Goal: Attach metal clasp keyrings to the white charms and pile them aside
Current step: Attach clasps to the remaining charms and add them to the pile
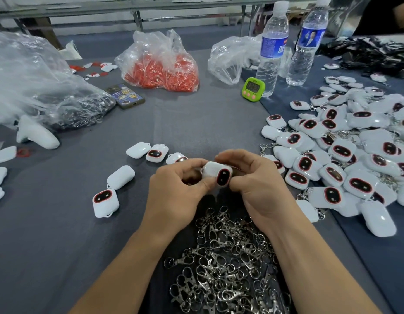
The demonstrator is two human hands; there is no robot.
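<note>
Above one heap of silver metal clasp keyrings (228,264), left hand (173,189) and right hand (260,184) pinch one white plastic charm (215,174).

The charm (218,175) I hold is glossy white, its face a black oval ringed in red. The pile of charms (355,155) on my right repeats the same white, black and red. My desk (196,123) wears a plain dark blue-grey cloth. The keyrings (226,257) below my wrists are silver. One clear bag (161,71) is full of bright red pieces. The timer (253,87) is lime green with pink buttons. Both bottles (272,48) are clear, white-capped, with blue labels. The phone case (125,95) is dark with yellow and blue badges.
</note>
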